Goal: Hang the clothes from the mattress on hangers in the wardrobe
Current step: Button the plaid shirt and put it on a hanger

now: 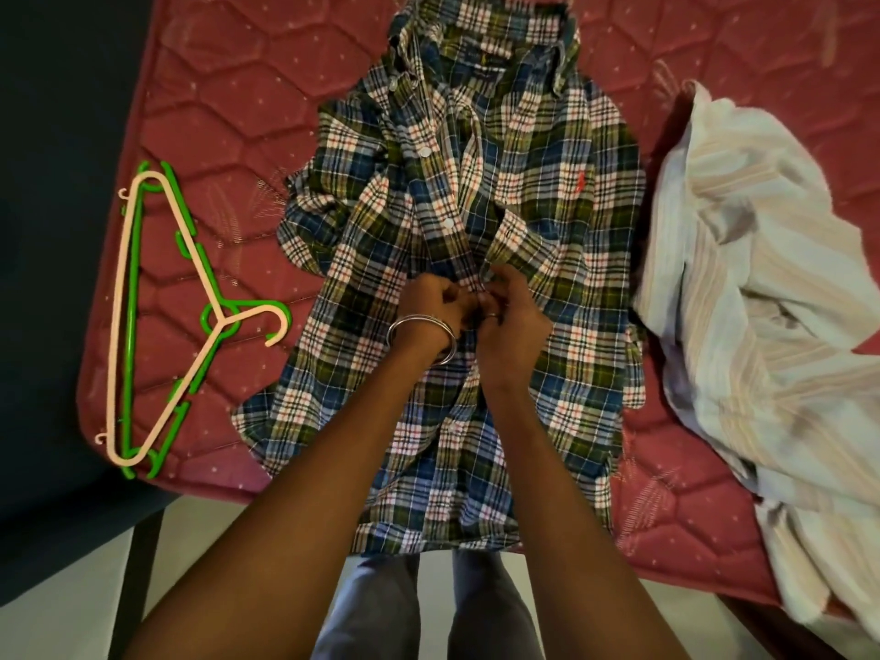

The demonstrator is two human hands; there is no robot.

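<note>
A red quilted mattress with a hexagon stitch pattern fills most of the view, and a pale floor is seen below its near edge. A dark surface lies beyond the mattress's left edge. A plaid shirt is spread flat along the middle of the mattress, collar at the far end and hem hanging just over the near edge. To the left of the shirt, well apart from it, a peach hanger is laid on top of a green hanger, both on the mattress near its left edge. To the right of the shirt, touching its side, a striped pale garment is heaped in folds.

Both hands are brought together on the shirt's button placket, about midway down its length. The left hand, with metal bangles on its wrist, is curled with fingertips pinching the placket fabric. The right hand, a ring on one finger, is likewise curled and pinches the same strip of fabric just beside the left.

A small red embroidered emblem is seen on the shirt's chest, right of the placket; its form cannot be made out. A label inside the collar is too blurred to read.
</note>
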